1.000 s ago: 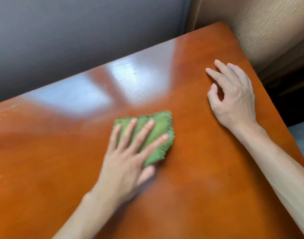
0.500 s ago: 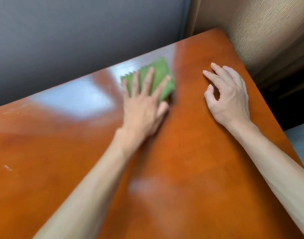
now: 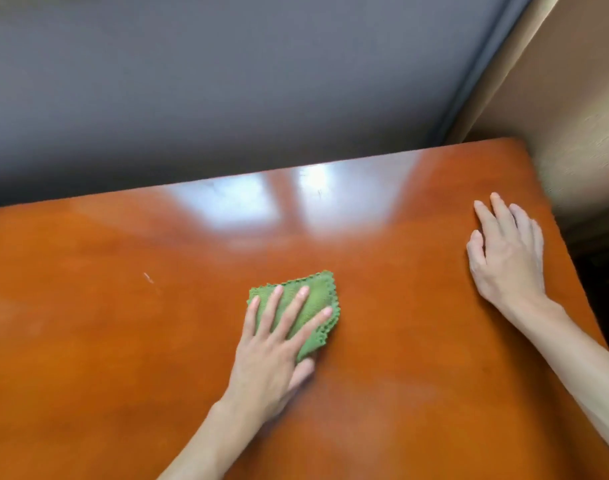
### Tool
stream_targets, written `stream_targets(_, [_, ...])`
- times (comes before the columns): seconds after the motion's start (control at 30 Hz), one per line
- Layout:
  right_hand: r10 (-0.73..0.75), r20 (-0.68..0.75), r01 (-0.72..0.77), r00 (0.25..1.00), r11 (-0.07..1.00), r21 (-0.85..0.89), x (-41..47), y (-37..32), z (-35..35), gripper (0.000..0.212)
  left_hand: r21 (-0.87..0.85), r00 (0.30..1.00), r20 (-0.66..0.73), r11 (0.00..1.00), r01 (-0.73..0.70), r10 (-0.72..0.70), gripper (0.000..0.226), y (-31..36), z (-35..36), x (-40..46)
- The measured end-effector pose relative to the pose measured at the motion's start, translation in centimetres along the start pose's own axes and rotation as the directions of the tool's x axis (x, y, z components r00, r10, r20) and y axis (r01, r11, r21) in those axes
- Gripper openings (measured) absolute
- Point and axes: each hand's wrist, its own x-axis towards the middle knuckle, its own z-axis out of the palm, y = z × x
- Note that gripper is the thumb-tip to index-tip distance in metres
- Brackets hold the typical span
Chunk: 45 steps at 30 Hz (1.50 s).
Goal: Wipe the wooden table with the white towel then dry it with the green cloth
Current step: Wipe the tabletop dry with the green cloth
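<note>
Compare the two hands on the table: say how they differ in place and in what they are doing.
The left hand presses the green cloth with spread fingers, mid-table; the right hand rests on bare wood near the right edge of the table. The left covers cloth; the right holds nothing. Both lie palm down, fingers straight.

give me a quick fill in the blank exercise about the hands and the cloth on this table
1. The left hand presses flat on the ____ cloth.
2. The right hand rests on the wooden ____ and holds nothing.
3. The cloth lies to the ____ of the right hand.
4. The cloth's edge is ____, not straight.

Missing words: green; table; left; scalloped
</note>
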Motion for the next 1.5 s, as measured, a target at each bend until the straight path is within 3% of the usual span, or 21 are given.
stream_targets(0.17, [-0.044,0.078,0.046,0.996,0.999,-0.023,-1.1,-5.4,0.5,0.062,-0.062,0.923,0.009,0.921,0.384,-0.384,0.057,-12.2,-0.3,4.3])
stream_targets(0.33, [-0.201,0.129,0.203,0.971,0.979,-0.007,-2.3,-14.6,3.8,0.061,-0.133,0.849,0.016,0.841,0.525,-0.528,0.065,-14.9,-1.1,9.7])
stream_targets(0.47, [-0.146,0.069,0.151,0.987,0.985,-0.083,-3.0,-17.1,5.9,0.057,-0.113,0.878,-0.045,0.876,0.469,-0.476,0.063,-11.6,-0.9,10.6])
stream_targets(0.63, [-0.152,0.02,0.153,0.988,0.985,-0.075,-2.9,-16.7,5.8,0.058,-0.063,0.991,-0.061,0.992,0.113,-0.117,0.075,-3.5,0.0,6.7])
stream_targets(0.7, [-0.161,0.009,0.161,0.987,0.985,-0.059,-2.8,-16.8,5.7,0.057,-0.037,0.999,-0.041,0.999,0.014,-0.015,0.085,-0.8,0.4,3.8])
stream_targets(0.83, [-0.153,-0.002,0.152,0.988,0.987,-0.046,-2.9,-16.8,5.7,0.057,0.0,0.998,0.019,0.999,-0.052,0.052,0.092,-0.5,1.1,-1.9])
stream_targets(0.9, [-0.147,-0.007,0.147,0.989,0.988,-0.039,-2.9,-16.9,5.7,0.056,0.011,1.0,0.016,1.0,0.003,-0.004,0.09,-2.8,1.4,-3.6])
stream_targets(1.0, [-0.148,-0.016,0.147,0.989,0.989,-0.032,-3.0,-16.8,5.9,0.056,-0.01,0.981,-0.009,0.981,0.195,-0.195,0.077,-7.8,1.4,-4.4])
stream_targets(1.1, [-0.151,-0.02,0.15,0.988,0.988,-0.023,-3.0,-16.8,6.0,0.056,-0.039,0.913,-0.045,0.913,0.405,-0.407,0.063,-13.2,1.0,-2.6])
stream_targets(1.27, [-0.157,-0.037,0.158,0.987,0.987,0.012,-3.0,-16.6,5.8,0.056,-0.096,0.775,-0.026,0.773,0.627,-0.632,0.063,-18.4,0.1,3.8])
stream_targets(1.37, [-0.164,-0.036,0.165,0.986,0.986,0.02,-3.0,-16.6,5.9,0.056,-0.119,0.737,-0.013,0.733,0.67,-0.676,0.067,-17.6,-0.9,7.9])
stream_targets(1.5, [-0.176,-0.03,0.176,0.984,0.984,0.024,-3.0,-16.6,6.0,0.056,-0.075,0.845,0.008,0.843,0.533,-0.534,0.068,-13.4,-1.5,11.0])
